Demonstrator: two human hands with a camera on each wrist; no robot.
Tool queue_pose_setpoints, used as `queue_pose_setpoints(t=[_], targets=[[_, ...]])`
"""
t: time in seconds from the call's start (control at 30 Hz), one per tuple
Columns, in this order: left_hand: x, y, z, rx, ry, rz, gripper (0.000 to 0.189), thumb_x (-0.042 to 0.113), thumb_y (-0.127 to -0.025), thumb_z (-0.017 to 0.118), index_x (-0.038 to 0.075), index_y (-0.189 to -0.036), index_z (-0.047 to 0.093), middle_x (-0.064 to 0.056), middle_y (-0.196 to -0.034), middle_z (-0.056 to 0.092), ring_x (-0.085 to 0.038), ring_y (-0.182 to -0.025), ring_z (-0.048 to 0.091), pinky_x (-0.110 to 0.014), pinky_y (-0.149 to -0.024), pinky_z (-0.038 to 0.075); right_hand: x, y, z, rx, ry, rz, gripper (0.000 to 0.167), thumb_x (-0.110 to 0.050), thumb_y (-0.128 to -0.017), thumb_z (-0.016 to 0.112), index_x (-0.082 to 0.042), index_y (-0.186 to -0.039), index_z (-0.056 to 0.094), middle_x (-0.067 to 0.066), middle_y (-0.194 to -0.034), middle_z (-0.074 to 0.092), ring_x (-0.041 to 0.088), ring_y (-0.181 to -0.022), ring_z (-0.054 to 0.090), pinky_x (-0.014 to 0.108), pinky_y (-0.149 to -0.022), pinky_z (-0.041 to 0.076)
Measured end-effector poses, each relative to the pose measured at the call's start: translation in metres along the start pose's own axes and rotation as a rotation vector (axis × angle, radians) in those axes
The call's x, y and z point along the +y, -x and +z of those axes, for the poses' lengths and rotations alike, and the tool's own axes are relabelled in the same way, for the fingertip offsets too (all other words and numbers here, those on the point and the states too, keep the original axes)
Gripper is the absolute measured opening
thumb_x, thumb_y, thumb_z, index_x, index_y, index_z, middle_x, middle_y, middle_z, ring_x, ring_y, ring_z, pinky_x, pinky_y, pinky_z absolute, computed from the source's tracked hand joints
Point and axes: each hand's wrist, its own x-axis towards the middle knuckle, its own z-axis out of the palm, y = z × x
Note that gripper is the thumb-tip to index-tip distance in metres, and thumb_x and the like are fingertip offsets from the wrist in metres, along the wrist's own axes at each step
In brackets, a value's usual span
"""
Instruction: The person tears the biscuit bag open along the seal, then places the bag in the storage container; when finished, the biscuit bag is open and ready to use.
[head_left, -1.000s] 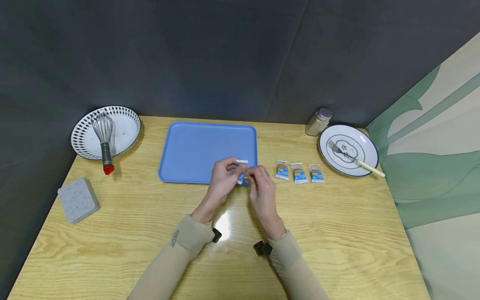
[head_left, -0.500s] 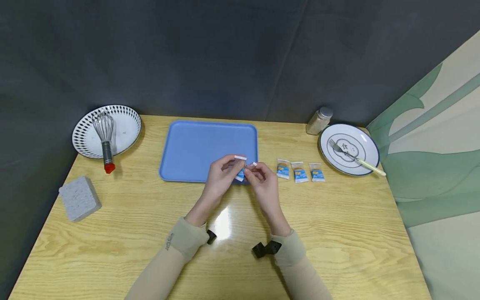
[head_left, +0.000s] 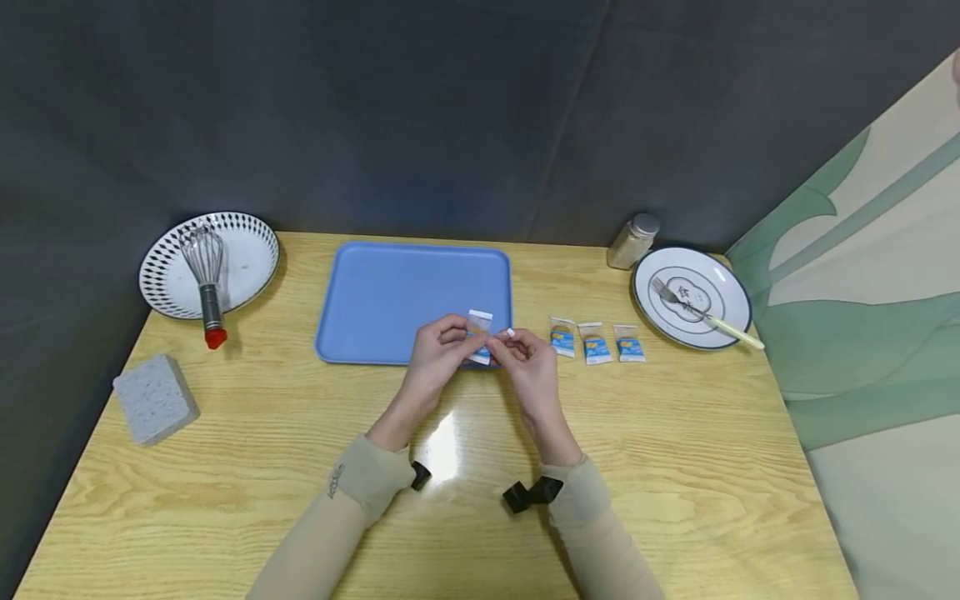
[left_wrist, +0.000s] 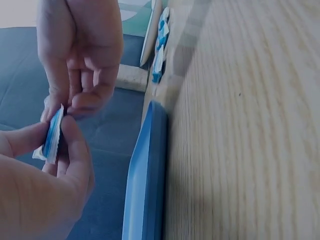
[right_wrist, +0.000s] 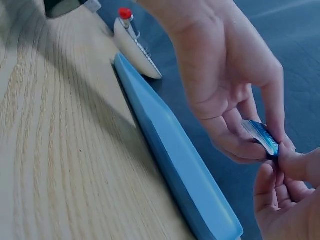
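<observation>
My left hand (head_left: 435, 358) pinches a small snack packet (head_left: 481, 317) between thumb and fingers, above the near right part of the blue tray (head_left: 420, 287). The packet is clear at its upper part and blue below, with white crimped ends. The right hand (head_left: 534, 375) pinches the packet's right side edge, its thumb and fingertip meeting the left thumb. A small white piece (head_left: 511, 332) shows at the right fingertips. In the left wrist view the blue packet (left_wrist: 52, 137) stands nearly edge-on between both hands' fingertips.
Right of the tray lie three similar packets (head_left: 595, 343) in a row. Beyond them are a plate (head_left: 660, 317) bearing a fork (head_left: 705, 317) and a shaker jar (head_left: 632, 243). At left, a patterned plate (head_left: 255, 258) bears a whisk (head_left: 210, 292); a grey sponge-like block (head_left: 156, 400) lies nearer.
The right hand has turned and its fingertips now face the packet's edge, with the small white piece appearing above them. The left hand keeps its hold; more of the packet's clear upper part shows.
</observation>
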Motion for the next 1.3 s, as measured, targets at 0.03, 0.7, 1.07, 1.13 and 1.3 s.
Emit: queue_pose_setpoints(t=[0.03, 0.7, 1.07, 1.13, 1.3], targets=[[0.000, 0.001, 0.001, 0.012, -0.014, 0.012, 0.015, -0.001, -0.096, 0.076, -0.004, -0.110, 0.070, -0.005, -0.094, 0.070, -0.011, -0.085, 0.064, -0.023, -0.070, 0.056, 0.001, 0.000, 0.000, -0.005, 0.005, -0.003, 0.006, 0.018, -0.097, 0.067, 0.013, -0.095, 0.065, 0.000, -0.084, 0.069, 0.006, -0.071, 0.066, 0.019, -0.066, 0.056], [0.002, 0.006, 0.015, 0.139, -0.038, 0.038, 0.014, -0.006, -0.094, 0.072, -0.012, -0.106, 0.068, -0.013, -0.089, 0.075, -0.008, -0.075, 0.063, -0.018, -0.058, 0.040, 0.009, 0.003, 0.007, 0.022, 0.479, -0.473, 0.012, 0.005, -0.094, 0.074, 0.005, -0.090, 0.063, 0.013, -0.077, 0.059, 0.015, -0.066, 0.048, 0.021, -0.060, 0.039], [0.001, 0.005, 0.015, 0.145, -0.028, -0.012, 0.015, -0.006, -0.094, 0.072, -0.011, -0.108, 0.069, -0.015, -0.093, 0.075, -0.010, -0.079, 0.065, -0.019, -0.067, 0.049, 0.008, -0.001, 0.001, -0.069, 0.589, -0.637, 0.013, 0.014, -0.090, 0.074, 0.004, -0.090, 0.065, 0.015, -0.088, 0.067, 0.025, -0.076, 0.063, 0.030, -0.067, 0.055], [0.000, 0.004, 0.014, 0.135, 0.000, -0.025, 0.015, -0.007, -0.095, 0.071, -0.012, -0.108, 0.068, -0.013, -0.091, 0.074, -0.009, -0.078, 0.065, -0.020, -0.067, 0.049, 0.009, -0.002, -0.001, -0.095, 0.609, -0.653, 0.013, 0.012, -0.089, 0.075, 0.004, -0.090, 0.065, 0.015, -0.088, 0.067, 0.025, -0.076, 0.063, 0.032, -0.067, 0.055], [-0.002, 0.000, 0.010, 0.069, 0.119, -0.061, 0.011, -0.008, -0.097, 0.070, -0.007, -0.107, 0.064, -0.007, -0.092, 0.071, -0.010, -0.074, 0.063, -0.023, -0.065, 0.053, 0.004, -0.004, -0.008, -0.157, 0.543, -0.482, 0.013, 0.010, -0.095, 0.073, 0.008, -0.104, 0.063, 0.019, -0.095, 0.067, 0.018, -0.082, 0.063, 0.023, -0.072, 0.053]])
